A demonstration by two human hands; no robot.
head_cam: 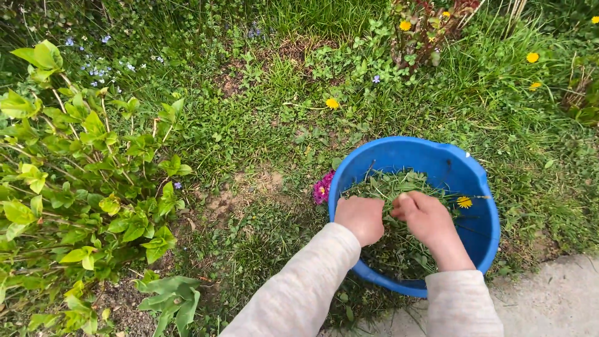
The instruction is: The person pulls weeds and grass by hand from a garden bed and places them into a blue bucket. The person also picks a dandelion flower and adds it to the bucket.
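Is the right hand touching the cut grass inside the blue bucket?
Touching. The head view shows the right hand closed with green blades between its fingers, resting on the grass pile in the blue bucket.

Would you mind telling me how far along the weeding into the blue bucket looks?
Done: the round blue plastic bucket already holds a layer of pulled green weeds. In hand: the left hand and right hand are both down on that pile. Left: yellow dandelions and weeds stand in the grass around it.

leafy shrub (75, 181) at left, yellow dandelions (332, 103) in grass, concrete slab (555, 306) at lower right
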